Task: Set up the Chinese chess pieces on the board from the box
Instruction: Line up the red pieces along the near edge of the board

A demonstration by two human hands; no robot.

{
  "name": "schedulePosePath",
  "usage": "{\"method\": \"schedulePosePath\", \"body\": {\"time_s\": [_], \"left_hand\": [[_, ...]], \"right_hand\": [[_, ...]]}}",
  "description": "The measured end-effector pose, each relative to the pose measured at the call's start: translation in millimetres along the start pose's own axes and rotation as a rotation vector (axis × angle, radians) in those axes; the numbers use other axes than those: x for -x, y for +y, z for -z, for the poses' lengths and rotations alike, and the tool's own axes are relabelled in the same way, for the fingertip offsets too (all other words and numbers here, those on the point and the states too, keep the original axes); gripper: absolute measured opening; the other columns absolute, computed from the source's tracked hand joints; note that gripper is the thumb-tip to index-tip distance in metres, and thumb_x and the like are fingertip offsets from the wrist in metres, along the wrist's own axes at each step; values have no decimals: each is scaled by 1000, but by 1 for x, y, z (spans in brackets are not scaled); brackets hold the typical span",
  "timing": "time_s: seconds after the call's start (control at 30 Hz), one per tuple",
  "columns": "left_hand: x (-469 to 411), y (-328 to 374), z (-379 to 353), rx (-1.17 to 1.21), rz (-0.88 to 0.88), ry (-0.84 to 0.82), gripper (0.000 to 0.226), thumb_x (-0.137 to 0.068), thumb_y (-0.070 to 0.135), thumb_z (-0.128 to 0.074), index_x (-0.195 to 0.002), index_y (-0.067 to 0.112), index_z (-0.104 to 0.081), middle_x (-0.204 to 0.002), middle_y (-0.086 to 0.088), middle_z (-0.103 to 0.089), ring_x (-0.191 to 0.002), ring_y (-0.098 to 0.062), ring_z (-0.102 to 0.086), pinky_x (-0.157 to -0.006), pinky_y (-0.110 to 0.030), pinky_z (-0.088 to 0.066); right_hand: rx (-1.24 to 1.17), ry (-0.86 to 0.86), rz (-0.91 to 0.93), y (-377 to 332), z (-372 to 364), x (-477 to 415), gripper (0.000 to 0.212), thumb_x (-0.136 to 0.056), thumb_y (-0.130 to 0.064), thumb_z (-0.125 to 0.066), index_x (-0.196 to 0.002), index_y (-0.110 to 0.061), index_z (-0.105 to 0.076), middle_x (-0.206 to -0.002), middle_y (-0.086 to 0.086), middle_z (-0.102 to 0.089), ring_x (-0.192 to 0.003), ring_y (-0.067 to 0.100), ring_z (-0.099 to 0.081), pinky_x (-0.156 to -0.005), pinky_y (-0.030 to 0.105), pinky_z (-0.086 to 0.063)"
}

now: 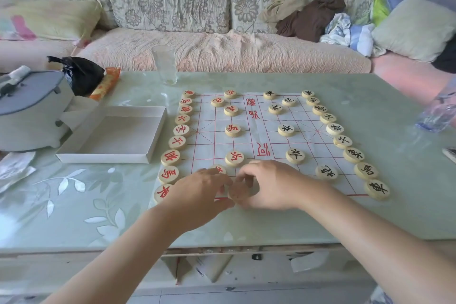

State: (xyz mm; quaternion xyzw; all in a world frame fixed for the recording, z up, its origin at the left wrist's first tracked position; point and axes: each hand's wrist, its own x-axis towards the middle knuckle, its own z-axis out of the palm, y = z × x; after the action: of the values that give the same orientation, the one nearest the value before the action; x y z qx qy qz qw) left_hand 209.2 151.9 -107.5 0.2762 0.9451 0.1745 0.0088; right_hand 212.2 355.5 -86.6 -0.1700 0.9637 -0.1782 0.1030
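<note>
The round pieces (pixel 233 130) looked like pale, smooth wood with painted characters. The board (pixel 261 131) at centre was thin, creased white paper. The box (pixel 116 131) at left was matt white card. The counter (pixel 74 205) had a glossy, glassy top; the sofa (pixel 197 49) along the top was quilted cloth.

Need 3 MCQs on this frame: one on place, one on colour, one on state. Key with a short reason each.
1. Where does the white box lie?
A. on the sofa
B. on the table, left of the board
C. on the board

2. The characters on the right-edge pieces are:
A. red
B. black
C. green

3. The white box is:
A. empty
B. full of pieces
C. closed with a lid

Key:
1 B, it sits on the table beside the red column.
2 B, every piece in that column bears black strokes.
3 A, it is open and only its bare white floor shows.
</note>
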Motion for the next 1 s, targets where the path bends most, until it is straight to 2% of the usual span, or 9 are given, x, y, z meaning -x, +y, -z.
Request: {"method": "schedulePosePath", "body": {"time_s": [0.2, 0.3, 0.4, 0.5, 0.6, 0.77, 0.83, 0.93, 1.0], "left_hand": [[2, -3, 7, 25, 19, 20, 28, -88, 42, -61, -114, 32, -58, -98, 15, -57, -80, -7, -49, -70, -27, -45], [-1, -13, 20, 18, 58, 78, 25, -90, 39, -59, -115, 34, -57, -97, 18, -57, -80, -6, -52, -66, -24, -42], [-7, -25, 28, 28, 89, 115, 28, -89, 38, -61, -117, 34, -57, -97, 19, -54, -79, -4, -51, -66, -20, -40], [-14, -31, 28, 39, 93, 88, 38, -87, 38, -65, -123, 34, -56, -109, 18, -54, -90, -4, -52, -75, -21, -42], [-22, -31, 24, 72, 77, 14, 50, -83, 40, -67, -130, 34, -51, -120, 17, -53, -102, -6, -53, -82, -22, -44], [-30, -34, 18, 68, 76, -30, 53, -81, 47, -67, -130, 34, -53, -118, 15, -54, -103, -8, -54, -86, -31, -49], [-30, -37, 18, 65, 78, -28, 49, -80, 47, -68, -125, 33, -57, -114, 12, -55, -101, -9, -53, -85, -28, -48], [-29, -40, 18, 43, 60, 3, 50, -80, 49, -68, -125, 30, -57, -114, 11, -55, -103, -9, -51, -86, -25, -44], [-29, -40, 18, 17, 41, 11, 55, -79, 51, -67, -129, 29, -54, -118, 11, -54, -109, -10, -49, -89, -26, -44]], "right_hand": [[55, -2, -13, -3, 6, 3, 54, -75, -66, -68, -121, -41, -53, -104, -18, -57, -91, 4, -55, -78, 26, -44], [-44, 99, -55, 3, 16, 0, 39, -86, -54, -64, -121, -39, -55, -106, -18, -58, -84, -1, -53, -70, 19, -37], [-30, 205, -130, 13, 18, -8, 27, -94, -41, -58, -119, -34, -56, -114, -14, -56, -100, 8, -56, -77, 26, -40], [-27, 214, -182, 16, 12, -24, 41, -88, -57, -61, -122, -35, -56, -119, -14, -53, -108, 9, -56, -89, 33, -47], [-48, 186, -199, 13, 6, -40, 53, -81, -72, -59, -123, -39, -53, -120, -15, -49, -108, 10, -55, -88, 34, -46], [-57, 114, -110, 11, 2, -57, 44, -89, -58, -60, -127, -36, -55, -128, -13, -48, -112, 15, -56, -95, 38, -47], [-63, 77, -71, 13, 5, -62, 42, -93, -53, -59, -131, -36, -54, -134, -15, -47, -113, 12, -56, -96, 35, -46], [-83, 52, -33, 16, 9, -63, 55, -92, -45, -63, -143, -38, -45, -138, -19, -46, -103, 5, -51, -91, 24, -39], [-94, 81, -52, 18, 9, -64, 65, -86, -46, -68, -145, -38, -41, -132, -20, -47, -109, 6, -51, -93, 25, -39]]}}
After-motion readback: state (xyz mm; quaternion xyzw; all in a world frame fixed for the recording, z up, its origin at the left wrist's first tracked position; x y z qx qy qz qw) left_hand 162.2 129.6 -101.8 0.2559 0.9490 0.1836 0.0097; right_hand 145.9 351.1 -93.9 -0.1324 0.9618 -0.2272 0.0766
